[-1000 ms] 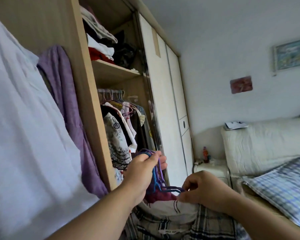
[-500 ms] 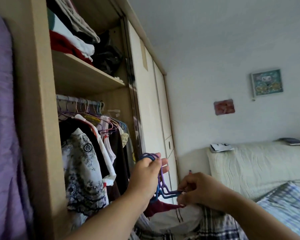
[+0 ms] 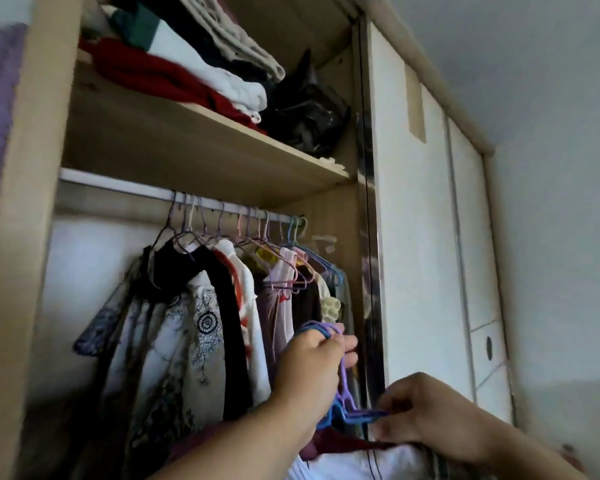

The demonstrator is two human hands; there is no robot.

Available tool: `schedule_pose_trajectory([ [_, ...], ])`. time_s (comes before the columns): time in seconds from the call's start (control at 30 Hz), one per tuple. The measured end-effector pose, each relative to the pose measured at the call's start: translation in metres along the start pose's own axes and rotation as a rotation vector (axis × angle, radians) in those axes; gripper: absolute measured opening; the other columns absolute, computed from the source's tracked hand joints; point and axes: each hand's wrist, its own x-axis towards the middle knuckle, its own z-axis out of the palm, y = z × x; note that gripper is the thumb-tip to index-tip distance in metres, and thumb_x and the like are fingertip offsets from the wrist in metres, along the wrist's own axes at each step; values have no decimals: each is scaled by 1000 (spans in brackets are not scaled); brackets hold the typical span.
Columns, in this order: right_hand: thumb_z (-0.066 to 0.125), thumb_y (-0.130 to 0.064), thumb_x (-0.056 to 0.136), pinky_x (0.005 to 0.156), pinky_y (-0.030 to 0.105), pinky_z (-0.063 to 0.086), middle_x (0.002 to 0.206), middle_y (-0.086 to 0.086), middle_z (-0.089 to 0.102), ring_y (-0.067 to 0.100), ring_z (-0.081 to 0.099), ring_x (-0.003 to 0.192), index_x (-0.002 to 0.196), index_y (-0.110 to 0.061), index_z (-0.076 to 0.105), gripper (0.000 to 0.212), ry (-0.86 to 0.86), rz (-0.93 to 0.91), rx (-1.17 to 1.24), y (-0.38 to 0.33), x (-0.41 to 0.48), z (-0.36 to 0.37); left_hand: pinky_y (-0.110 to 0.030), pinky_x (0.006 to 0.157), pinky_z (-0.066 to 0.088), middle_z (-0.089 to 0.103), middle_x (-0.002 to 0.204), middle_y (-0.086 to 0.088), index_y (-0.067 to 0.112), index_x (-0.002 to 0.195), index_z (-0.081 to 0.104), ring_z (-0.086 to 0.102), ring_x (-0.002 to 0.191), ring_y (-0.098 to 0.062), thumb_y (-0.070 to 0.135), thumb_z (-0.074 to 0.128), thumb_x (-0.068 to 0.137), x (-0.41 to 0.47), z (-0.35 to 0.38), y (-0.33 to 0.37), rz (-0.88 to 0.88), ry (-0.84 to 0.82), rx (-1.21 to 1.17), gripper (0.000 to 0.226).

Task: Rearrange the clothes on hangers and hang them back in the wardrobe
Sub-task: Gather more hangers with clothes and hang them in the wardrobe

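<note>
Wardrobe [image 3: 32,209] open before us; rail [image 3: 118,182] under shelf [image 3: 187,152] carries row of hung garments [image 3: 194,327], bunched toward its right end. Our left hand [image 3: 312,370] grips hooks of blue-purple hangers [image 3: 344,408] below that end; right hand [image 3: 426,415] pinches their arms. Their clothes [image 3: 343,460] not yet on rail, we judge.

Dim, soft daylight, wardrobe [image 3: 201,140] interior shadowed, motion blur at left edge, wide-angle bending at edges
</note>
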Motion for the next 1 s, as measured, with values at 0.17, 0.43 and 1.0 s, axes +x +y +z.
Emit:
schedule_pose_trajectory([
  [0.17, 76, -28, 74, 59, 17, 39, 61, -7, 62, 1, 53, 58, 77, -14, 74, 14, -124, -198, 96, -2, 53, -24, -23, 72, 53, 70, 90, -2, 16, 89, 62, 69, 80, -13, 6, 52, 92, 27, -1, 24, 35, 253, 58, 15],
  [0.43, 77, -30, 70, 58, 27, 32, 60, 5, 53, 15, 45, 59, 66, -5, 70, 27, -89, -429, 151, -61, 110, -28, -18, 57, 53, 64, 78, -7, 5, 93, 57, 64, 64, -13, -3, 44, 95, 63, -36, 73, 133, 430, 137, 15],
  [1.0, 70, 1, 61, 54, 25, 41, 55, 9, 54, 19, 52, 48, 64, -6, 59, 13, -224, -484, 558, -180, 222, 10, -25, 70, 54, 67, 94, -17, -3, 106, 55, 64, 69, -14, 1, 35, 100, 144, -156, 151, 173, 533, 625, 21],
])
